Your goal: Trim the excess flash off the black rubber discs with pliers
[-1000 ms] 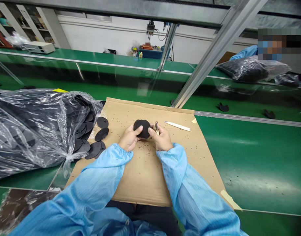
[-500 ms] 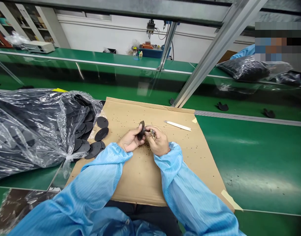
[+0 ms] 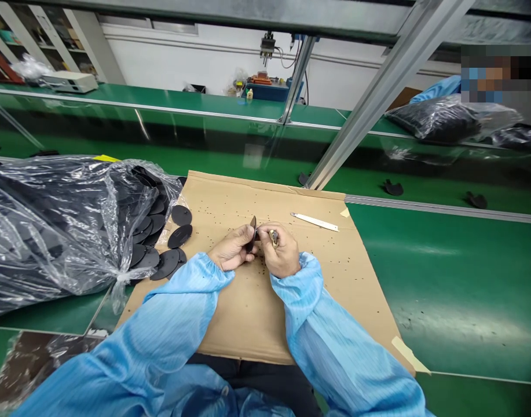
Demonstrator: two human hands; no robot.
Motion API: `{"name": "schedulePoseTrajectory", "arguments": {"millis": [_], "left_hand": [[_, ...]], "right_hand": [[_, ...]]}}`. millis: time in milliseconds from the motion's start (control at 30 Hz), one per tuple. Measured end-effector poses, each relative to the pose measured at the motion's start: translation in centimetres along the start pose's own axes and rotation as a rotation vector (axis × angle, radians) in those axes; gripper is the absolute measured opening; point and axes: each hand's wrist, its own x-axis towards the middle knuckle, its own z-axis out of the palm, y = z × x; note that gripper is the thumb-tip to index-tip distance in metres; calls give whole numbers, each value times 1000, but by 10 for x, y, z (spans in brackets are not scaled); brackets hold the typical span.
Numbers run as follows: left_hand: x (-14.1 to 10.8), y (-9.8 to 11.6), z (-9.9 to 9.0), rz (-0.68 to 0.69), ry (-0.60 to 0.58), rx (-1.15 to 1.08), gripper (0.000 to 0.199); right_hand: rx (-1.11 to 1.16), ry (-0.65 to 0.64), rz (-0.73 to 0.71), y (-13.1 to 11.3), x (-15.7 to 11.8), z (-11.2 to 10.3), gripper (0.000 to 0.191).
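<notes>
Since 1 second ago, the black disc [image 3: 251, 236] has swung from face-up to edge-on, and the right hand [image 3: 282, 253] has closed in on it. The disc is held above the middle of the cardboard [image 3: 248, 324], pinched firmly between the thumb and fingers of the left hand [image 3: 230, 249]. The right hand is curled tight around a small metal tool [image 3: 274, 238]; its fingers hide the tool's tip, so I cannot tell whether it touches the disc. Black crumbs lie scattered on the cardboard. A slim white tool [image 3: 315, 222] lies on its far right part, and 2 loose discs [image 3: 181, 215] sit at its left edge. A bulging plastic bag [image 3: 61, 226] of discs crowds its left side. A metal post [image 3: 365, 116] rises by its far edge, and 2 dark curved pieces [image 3: 393, 187] lie beyond its far right corner.
</notes>
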Motion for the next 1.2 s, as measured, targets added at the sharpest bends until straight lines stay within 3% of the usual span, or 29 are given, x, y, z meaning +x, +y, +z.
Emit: {"name": "schedulePoseTrajectory", "arguments": {"millis": [267, 400, 600, 767, 967, 1200], "left_hand": [[12, -5, 3, 316, 159, 6, 49], [14, -5, 2, 385, 236, 11, 48], [13, -7, 4, 411, 243, 44, 47], [14, -10, 7, 441, 211, 61, 51], [14, -9, 3, 360, 169, -29, 47], [17, -5, -1, 233, 80, -166, 30]], "right_hand": [[146, 137, 253, 7, 3, 2, 27], [163, 101, 292, 15, 7, -1, 27], [326, 130, 459, 29, 11, 0, 33], [326, 186, 492, 35, 10, 2, 35], [281, 41, 385, 27, 6, 0, 32], [454, -72, 400, 21, 9, -4, 42]]}}
